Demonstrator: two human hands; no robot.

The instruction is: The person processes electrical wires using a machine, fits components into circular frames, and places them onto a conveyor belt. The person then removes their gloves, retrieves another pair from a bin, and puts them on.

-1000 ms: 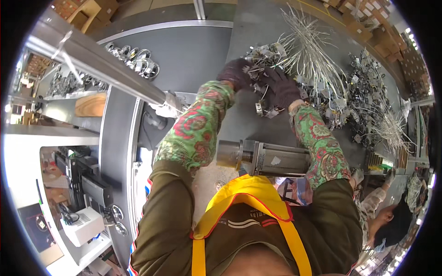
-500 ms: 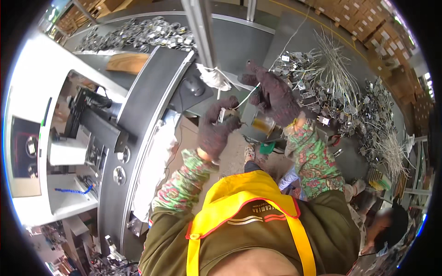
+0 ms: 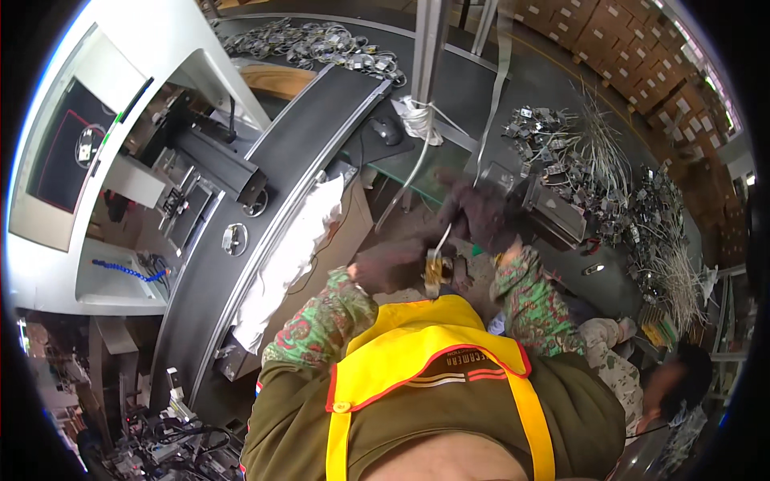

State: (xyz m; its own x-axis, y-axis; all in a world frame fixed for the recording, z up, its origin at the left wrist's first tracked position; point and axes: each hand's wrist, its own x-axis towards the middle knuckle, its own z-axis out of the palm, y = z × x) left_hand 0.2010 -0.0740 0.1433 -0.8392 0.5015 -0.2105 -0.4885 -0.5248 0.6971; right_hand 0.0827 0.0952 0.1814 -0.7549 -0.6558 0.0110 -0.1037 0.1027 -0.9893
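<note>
Evidently, the right hand, in a dark knitted glove, is clamping on a white cable, while the left hand, gloved alike, is blurring too much to tell whether its fingers are closing on the plug end or only touching it. That end, a metallic connector, is hanging just right of the left fingertips and nearer the body than the right grip. A pale strand is rising beyond the right grip, probably the same cable, and its loose length could be snagging on the aluminium post or the white tie if the hands are pulling too fast. A second pale strand is dangling beyond the left hand, so the two could be tangling. Just right of the right grip, a dark metal housing is sitting close, and a careless sweep could be knocking the hand against it. Should the left fingers be holding loosely, the connector could be slipping toward the yellow apron below both grips, because thick knit is probably dulling touch and the cable's stiffness is likely twisting it
</note>
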